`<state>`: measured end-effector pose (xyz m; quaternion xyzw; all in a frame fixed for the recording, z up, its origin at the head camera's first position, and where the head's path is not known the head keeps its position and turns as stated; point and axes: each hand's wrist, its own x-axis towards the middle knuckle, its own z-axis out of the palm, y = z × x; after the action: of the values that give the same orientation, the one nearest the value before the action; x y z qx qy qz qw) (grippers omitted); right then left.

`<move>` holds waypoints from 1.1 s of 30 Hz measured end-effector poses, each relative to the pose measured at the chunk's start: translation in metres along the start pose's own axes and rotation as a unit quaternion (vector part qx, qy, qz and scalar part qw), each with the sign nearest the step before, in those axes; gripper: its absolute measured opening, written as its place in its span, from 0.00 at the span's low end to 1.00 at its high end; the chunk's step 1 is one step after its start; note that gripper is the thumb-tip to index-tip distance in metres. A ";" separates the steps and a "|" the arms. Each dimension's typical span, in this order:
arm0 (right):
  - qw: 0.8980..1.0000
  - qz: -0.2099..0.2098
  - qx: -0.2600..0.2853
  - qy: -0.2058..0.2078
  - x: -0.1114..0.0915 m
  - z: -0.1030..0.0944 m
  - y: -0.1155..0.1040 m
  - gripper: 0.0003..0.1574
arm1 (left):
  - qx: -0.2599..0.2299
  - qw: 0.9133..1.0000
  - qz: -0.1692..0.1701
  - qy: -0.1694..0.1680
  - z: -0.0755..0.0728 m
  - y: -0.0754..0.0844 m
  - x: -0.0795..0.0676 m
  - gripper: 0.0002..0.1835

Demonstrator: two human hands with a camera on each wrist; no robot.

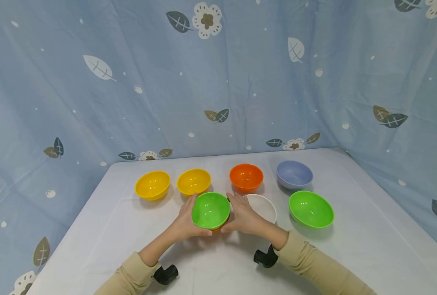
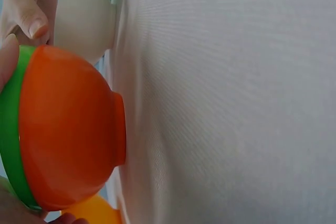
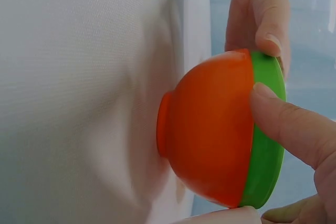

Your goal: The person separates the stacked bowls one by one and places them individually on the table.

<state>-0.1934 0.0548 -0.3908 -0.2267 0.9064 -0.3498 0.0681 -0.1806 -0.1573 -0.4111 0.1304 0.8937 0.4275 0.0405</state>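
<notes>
A green bowl point(image 1: 211, 210) sits nested inside an orange bowl point(image 2: 73, 129), its green rim standing out above the orange one. My left hand point(image 1: 186, 219) holds the pair from the left, thumb at the near side and fingers round the far side. From the right, my right hand point(image 1: 243, 216) grips the rim, and its thumb point(image 3: 294, 124) presses where green meets orange in the right wrist view. The orange foot hovers close over the white cloth. Just behind my right hand stands a white bowl point(image 1: 264, 207), partly hidden by it.
Two yellow bowls point(image 1: 152, 185) stand at the back left. Another orange bowl point(image 1: 246, 177) is at the back middle, a blue bowl point(image 1: 294, 175) at the back right. A second green bowl point(image 1: 311, 209) stands right of the white one. A patterned curtain point(image 1: 218, 82) hangs behind the table point(image 1: 104, 229).
</notes>
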 end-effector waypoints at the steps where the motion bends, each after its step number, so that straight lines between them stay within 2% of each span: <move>1: 1.000 -0.002 -0.001 0.002 0.000 0.000 0.000 0.63 | 0.002 1.000 -0.001 0.001 0.000 0.001 0.000 0.66; 8: 1.000 -0.017 -0.001 0.013 0.005 0.003 0.001 0.64 | 0.015 1.000 0.000 0.018 0.001 0.003 0.000 0.64; 16: 1.000 -0.016 0.001 0.011 0.006 0.005 0.002 0.65 | 0.014 0.999 0.009 0.030 0.001 0.002 0.002 0.62; 22: 1.000 -0.011 -0.005 0.008 0.005 0.005 0.001 0.64 | 0.004 0.999 -0.009 0.040 -0.001 0.003 0.002 0.61; 27: 1.000 -0.014 -0.007 0.004 0.004 0.006 0.002 0.63 | -0.011 0.998 -0.023 0.052 -0.010 0.009 -0.001 0.60; 33: 1.000 -0.022 -0.010 0.001 0.004 0.006 0.004 0.62 | -0.032 0.997 -0.029 0.060 -0.028 0.016 -0.008 0.59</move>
<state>-0.1972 0.0518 -0.3977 -0.2470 0.9049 -0.3420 0.0571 -0.1752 -0.1709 -0.3809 0.0770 0.8839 0.4613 0.0037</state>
